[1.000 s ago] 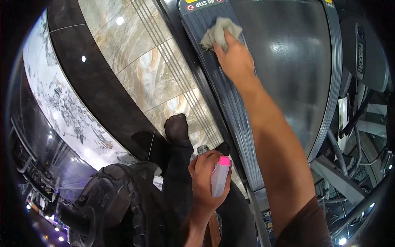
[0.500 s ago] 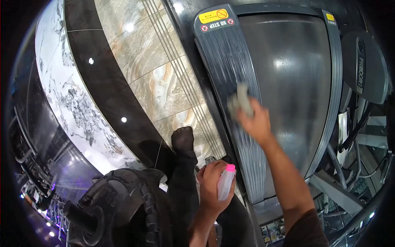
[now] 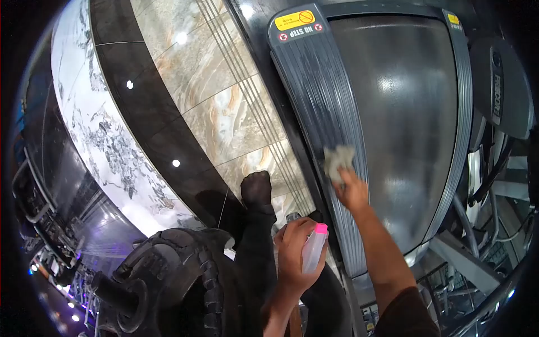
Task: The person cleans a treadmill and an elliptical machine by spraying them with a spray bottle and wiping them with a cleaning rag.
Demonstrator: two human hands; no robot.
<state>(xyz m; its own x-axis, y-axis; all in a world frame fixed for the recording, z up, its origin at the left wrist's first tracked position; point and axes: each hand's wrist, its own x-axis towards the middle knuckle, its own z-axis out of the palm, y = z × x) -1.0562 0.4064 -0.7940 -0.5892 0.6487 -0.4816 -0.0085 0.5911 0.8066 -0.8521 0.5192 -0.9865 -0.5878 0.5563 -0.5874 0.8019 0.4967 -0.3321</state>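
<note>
My left hand (image 3: 295,250) is closed round a translucent plastic bottle (image 3: 313,254) with a pink top, held low in front of my legs. Out ahead, my right hand (image 3: 352,194) grips a crumpled pale cloth (image 3: 338,160) against the ribbed side rail (image 3: 320,95) of a treadmill. Wet-looking streaks shine on the rail's far part. To the right of the rail lies the dark treadmill belt (image 3: 401,112). The cloth and fingertips are slightly blurred.
My dark-socked foot (image 3: 256,188) is on the marble-patterned tile floor (image 3: 219,112) left of the treadmill. A black machine part with a round peg (image 3: 115,295) stands at the lower left. Grey frames (image 3: 463,267) and a PRECOR-marked cover (image 3: 497,90) are at the right.
My right hand has drawn the cloth back along the rail, toward me, and the cloth now looks more spread. My left hand keeps the bottle; the view has shifted slightly.
</note>
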